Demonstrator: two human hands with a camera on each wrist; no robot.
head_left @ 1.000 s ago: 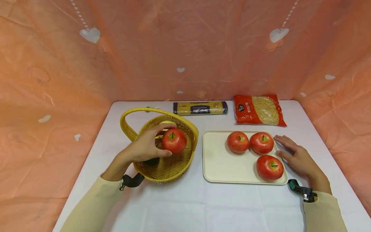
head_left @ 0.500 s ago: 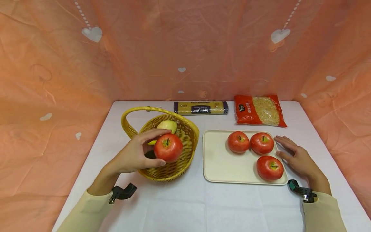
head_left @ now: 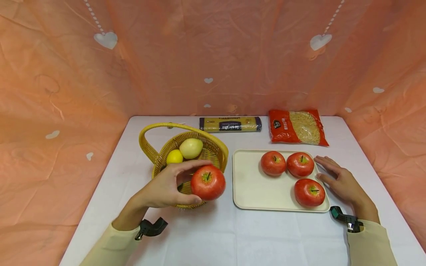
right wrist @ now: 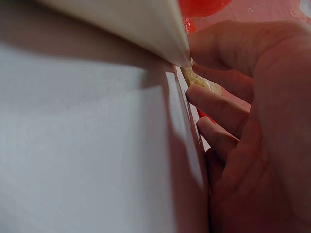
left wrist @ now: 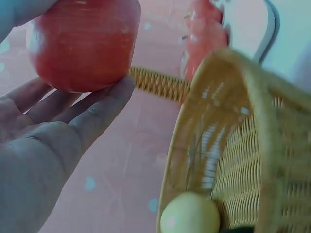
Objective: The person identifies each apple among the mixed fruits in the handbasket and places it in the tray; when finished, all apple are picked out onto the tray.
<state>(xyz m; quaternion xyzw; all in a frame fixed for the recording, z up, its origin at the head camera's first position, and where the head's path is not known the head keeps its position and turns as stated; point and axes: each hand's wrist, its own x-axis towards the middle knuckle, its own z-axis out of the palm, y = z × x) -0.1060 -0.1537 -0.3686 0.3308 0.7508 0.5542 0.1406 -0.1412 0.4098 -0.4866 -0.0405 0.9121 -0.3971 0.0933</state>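
My left hand (head_left: 166,186) grips a red apple (head_left: 208,182) between thumb and fingers, over the near right side of a yellow wicker basket (head_left: 219,146). The left wrist view shows the apple (left wrist: 85,43) up close, beside the basket's rim. In the basket are a yellow lemon (head_left: 174,156) and a pale green, rounded fruit (head_left: 191,148); something dark is mostly hidden behind the hand. My right hand (head_left: 342,181) rests at the right edge of a cream tray (head_left: 256,195), its thumb right at the rim and its fingers loosely extended. Three red apples (head_left: 273,163) lie on the tray.
A pack of spaghetti (head_left: 230,124) and a red bag of pasta (head_left: 298,126) lie along the back of the white-covered table (head_left: 213,240). The basket's tall handle (head_left: 166,125) arches up on its left side. An orange curtain (head_left: 213,55) hangs behind.
My left hand has lifted the apple out of the basket, first toward me and left, then right toward the tray. The lemon and pale green fruit are uncovered. My right hand has stayed put.
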